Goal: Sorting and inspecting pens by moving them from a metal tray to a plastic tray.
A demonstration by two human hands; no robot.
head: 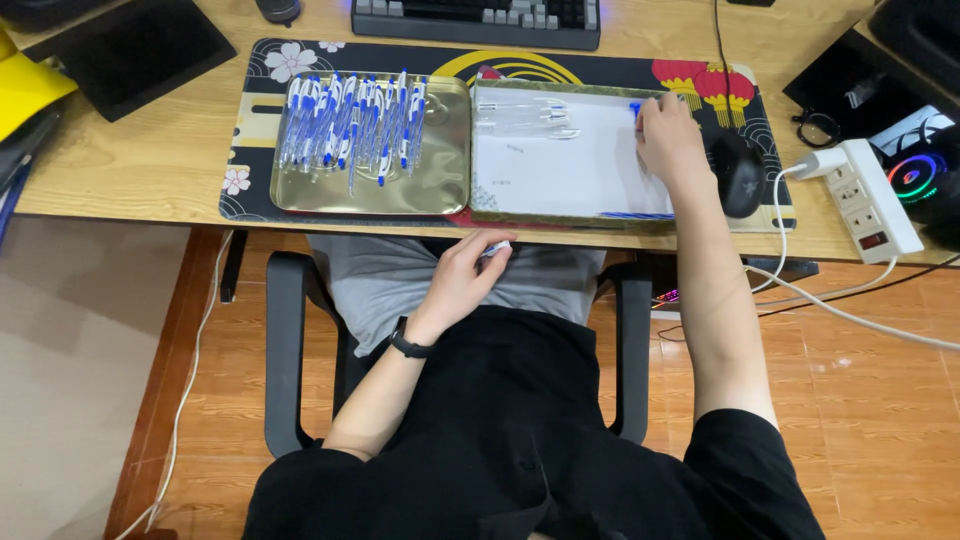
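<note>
From the head camera I look straight down on the desk (150, 160), where two shallow metal trays sit side by side on a patterned mat (250, 120). The left tray (440, 190) carries a heap of blue-and-white pens (350, 125). The right tray (480, 150) is lined with white paper and holds a few clear pen barrels (525, 118) near its far edge.

I judge these parts light, stiff and smooth: thin plastic tubes that roll easily and slip from a loose pinch. I would take one at mid-length, across the barrel, between thumb and forefinger, with gentle pressure.

My right hand (668, 135) lies over the far right corner of the right tray, fingers curled down narrowly onto a small blue piece (635, 108) at its fingertips. Whether it truly grips it or only touches it, I cannot tell.

My left hand (462, 280) hangs below the desk edge, near my lap, closed around a small white part (497, 247) pinched at the fingertips. A black band (408, 345) sits on that wrist.

A computer mouse (738, 172) rests just beside the right hand, and a white power strip (870, 195) lies farther right.
</note>
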